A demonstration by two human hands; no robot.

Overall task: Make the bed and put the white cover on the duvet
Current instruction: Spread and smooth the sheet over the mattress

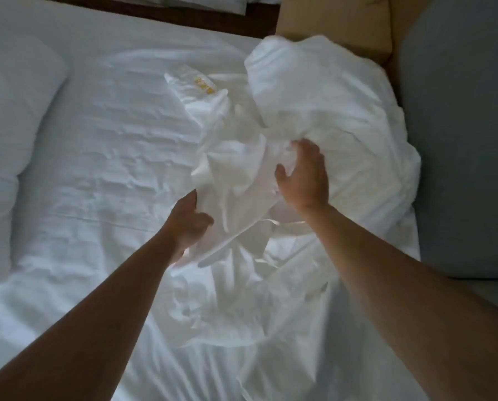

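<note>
Currently, the left hand (188,224) grips a fold of the crumpled white cover (242,169) on the right half of the bed (106,146), while the right hand (304,175) rests spread-fingered on it.

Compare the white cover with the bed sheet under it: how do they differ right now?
The white cover is crumpled in a heap; the bed sheet lies spread flat with light creases. The cover carries a yellow mark; the sheet shows none. The left hand grips a fold of the cover, not the sheet. Both are white fabric.
</note>
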